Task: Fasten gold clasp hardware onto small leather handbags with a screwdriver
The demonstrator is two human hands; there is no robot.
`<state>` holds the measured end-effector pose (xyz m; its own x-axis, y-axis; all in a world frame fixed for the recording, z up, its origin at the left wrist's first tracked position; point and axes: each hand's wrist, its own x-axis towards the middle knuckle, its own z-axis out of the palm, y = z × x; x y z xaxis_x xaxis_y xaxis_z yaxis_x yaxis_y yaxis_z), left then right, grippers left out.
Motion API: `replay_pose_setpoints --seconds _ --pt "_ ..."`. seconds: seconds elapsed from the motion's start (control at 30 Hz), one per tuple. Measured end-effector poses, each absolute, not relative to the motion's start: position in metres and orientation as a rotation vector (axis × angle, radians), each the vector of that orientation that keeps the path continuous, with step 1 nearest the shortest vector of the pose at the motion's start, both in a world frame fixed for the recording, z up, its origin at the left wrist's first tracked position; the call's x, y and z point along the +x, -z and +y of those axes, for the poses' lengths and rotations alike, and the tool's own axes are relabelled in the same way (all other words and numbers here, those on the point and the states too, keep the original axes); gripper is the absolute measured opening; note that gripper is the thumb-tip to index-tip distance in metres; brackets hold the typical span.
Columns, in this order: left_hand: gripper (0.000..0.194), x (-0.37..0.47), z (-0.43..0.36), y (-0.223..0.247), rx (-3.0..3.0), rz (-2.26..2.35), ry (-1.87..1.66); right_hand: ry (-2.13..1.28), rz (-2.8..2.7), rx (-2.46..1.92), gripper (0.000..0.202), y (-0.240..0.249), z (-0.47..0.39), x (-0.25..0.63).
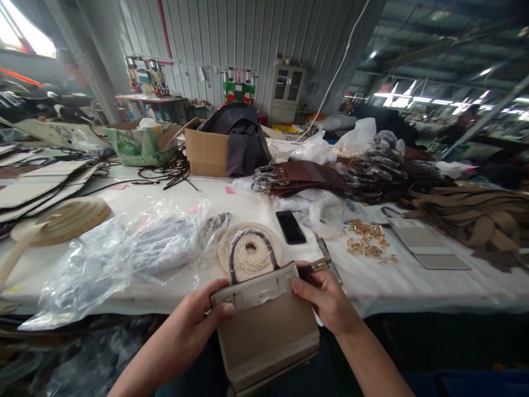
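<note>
Between my two hands is a taupe handbag panel (268,336) with a pale strip along its top edge and a dark, plastic-wrapped loop handle (253,232). My left hand (206,317) grips its upper left corner, thumb on the near face. At the upper right corner my right hand (326,298) is closed on it, thumb also in front. The panel is tilted over the table's front edge, and its handle overlaps a roll of cream tape (235,245) lying behind. Beside my right hand lies a metal tool (328,256), partly hidden by my fingers.
A black phone (290,227), a heap of small gold fittings (366,240) and a flat grey panel (430,242) lie on the white table. Clear plastic bags (152,248) spread to the left. Behind stand a cardboard box (206,151), brown bag pieces (306,177) and brown straps (475,209).
</note>
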<state>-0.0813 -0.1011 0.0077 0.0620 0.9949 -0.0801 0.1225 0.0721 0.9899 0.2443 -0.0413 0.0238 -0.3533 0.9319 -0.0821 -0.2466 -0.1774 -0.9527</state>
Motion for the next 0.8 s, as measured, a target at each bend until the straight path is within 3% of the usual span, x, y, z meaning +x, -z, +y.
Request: replay_pose_setpoints --seconds 0.27,0.43,0.6,0.8 --pt "0.044 -0.076 0.002 -0.072 1.451 1.235 -0.81 -1.57 -1.169 -0.931 0.039 -0.052 0.04 0.228" --pt "0.038 -0.084 0.055 -0.045 1.448 1.458 -0.722 -1.514 -1.146 -1.058 0.045 -0.018 0.084 0.208" --pt "0.033 -0.084 0.067 -0.014 1.509 1.545 -0.643 -1.396 -1.278 -1.198 0.033 0.021 0.095 0.208" --pt "0.028 -0.086 0.079 0.004 1.662 1.607 -0.733 -1.112 -1.564 -1.381 0.027 0.02 0.106 0.212"
